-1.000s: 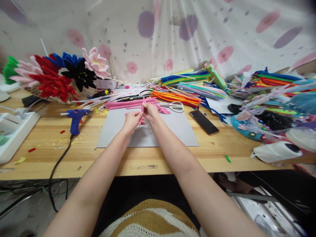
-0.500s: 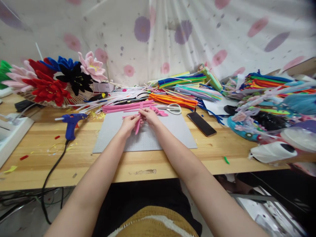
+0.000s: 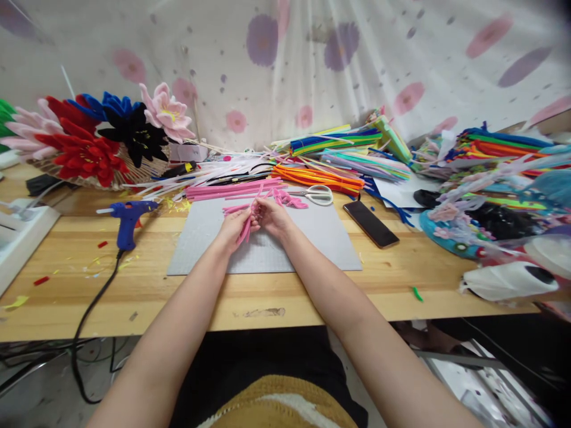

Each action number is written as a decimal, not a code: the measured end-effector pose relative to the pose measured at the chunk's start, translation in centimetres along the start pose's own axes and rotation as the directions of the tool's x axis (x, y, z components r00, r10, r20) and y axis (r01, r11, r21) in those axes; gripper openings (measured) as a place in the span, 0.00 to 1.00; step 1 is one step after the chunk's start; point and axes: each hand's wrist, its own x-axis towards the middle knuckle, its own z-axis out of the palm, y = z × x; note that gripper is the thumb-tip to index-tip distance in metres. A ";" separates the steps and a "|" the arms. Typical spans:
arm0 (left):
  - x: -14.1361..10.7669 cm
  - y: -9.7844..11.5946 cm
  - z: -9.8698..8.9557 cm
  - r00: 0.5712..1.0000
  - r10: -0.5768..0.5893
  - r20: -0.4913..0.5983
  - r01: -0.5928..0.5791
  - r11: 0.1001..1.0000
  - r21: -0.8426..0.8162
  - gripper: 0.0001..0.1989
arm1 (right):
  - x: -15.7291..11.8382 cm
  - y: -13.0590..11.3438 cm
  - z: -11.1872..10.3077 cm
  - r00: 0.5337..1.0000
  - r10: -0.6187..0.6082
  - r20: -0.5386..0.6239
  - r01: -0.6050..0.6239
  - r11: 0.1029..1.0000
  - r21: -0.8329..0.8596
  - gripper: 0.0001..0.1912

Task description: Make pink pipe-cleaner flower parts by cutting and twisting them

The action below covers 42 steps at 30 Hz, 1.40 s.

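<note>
Over the grey board (image 3: 200, 249), my left hand (image 3: 235, 229) is closed around pink pipe cleaners (image 3: 245, 229), whose ends hang below its fingers. My right hand (image 3: 273, 216) meets it from the other side, its fingertips pinched on the upper part of the same pink stems. The exact spot between the fingertips is too small to make out. Just behind the hands lie a bundle of straight pink pipe cleaners (image 3: 214, 191) and some bent pink pieces (image 3: 292, 199). Scissors (image 3: 319, 195) with white handles rest beside those pieces.
A blue glue gun (image 3: 127, 223) with a black cord stands at left, near fuzzy flowers (image 3: 93, 157). To the right lies a phone (image 3: 371, 223). Orange pipe cleaners (image 3: 316, 178) and other coloured bundles line the back. A white roll (image 3: 508, 280) sits at the right edge.
My right hand's fingers have curled inward and lowered slightly against the pink stems. My left hand keeps its hold. The view has shifted a little.
</note>
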 end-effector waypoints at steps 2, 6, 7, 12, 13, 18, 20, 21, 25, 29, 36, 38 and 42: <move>0.1 0.1 -0.4 0.999 -0.032 0.021 0.033 0.998 -0.051 0.10 | -0.2 -0.1 -0.1 0.996 -0.016 0.082 0.024 0.995 -0.098 0.09; 0.0 0.6 -0.9 0.979 -0.144 0.142 0.167 0.972 -0.165 0.11 | -0.4 -0.7 -0.7 0.970 -0.117 0.214 0.190 0.912 -0.364 0.11; -0.1 0.8 -1.0 0.967 -0.183 0.178 0.216 0.957 -0.193 0.11 | -0.4 -0.9 -0.8 0.961 -0.147 0.233 0.236 0.878 -0.416 0.09; -0.7 1.7 -1.3 0.872 -0.354 0.337 0.460 0.829 -0.319 0.12 | -0.3 -2.1 -0.9 0.927 -0.178 0.330 0.340 0.771 -0.538 0.09; -0.8 1.8 -1.5 0.850 -0.378 0.367 0.500 0.797 -0.338 0.12 | -0.3 -2.4 -0.8 0.922 -0.170 0.347 0.347 0.761 -0.548 0.10; -1.0 1.6 -1.8 0.804 -0.398 0.442 0.578 0.702 -0.417 0.08 | -0.6 -3.4 -0.6 0.903 -0.074 0.424 0.328 0.755 -0.568 0.12; -1.0 1.4 -1.8 0.806 -0.397 0.440 0.574 0.706 -0.415 0.08 | -0.7 -3.7 -0.6 0.896 -0.028 0.442 0.307 0.759 -0.574 0.11; -1.0 1.4 -1.8 0.807 -0.396 0.438 0.571 0.712 -0.408 0.08 | -0.7 -3.8 -0.6 0.894 -0.012 0.448 0.300 0.759 -0.577 0.11; -0.7 1.2 -1.5 0.835 -0.383 0.394 0.521 0.780 -0.345 0.10 | -0.3 -4.1 -0.6 0.886 0.024 0.463 0.297 0.737 -0.607 0.10; -0.2 1.0 -1.1 0.937 -0.282 0.209 0.320 0.929 -0.184 0.06 | 0.0 -5.1 -0.4 0.888 0.080 0.453 0.291 0.663 -0.689 0.08; 0.1 0.3 -0.4 0.955 0.292 0.048 -0.252 0.715 0.653 0.05 | 0.2 -6.0 0.3 0.956 0.052 0.288 0.271 0.217 -0.938 0.06; -0.1 0.2 0.0 0.872 0.484 0.074 -0.264 0.337 0.904 0.07 | 0.4 -5.4 0.6 0.971 -0.021 0.240 0.241 0.069 -0.968 0.05; -0.2 -0.2 0.4 0.777 0.609 0.160 -0.143 -0.076 0.987 0.11 | 0.4 -4.3 1.6 0.985 -0.136 0.107 0.099 -0.066 -0.993 0.06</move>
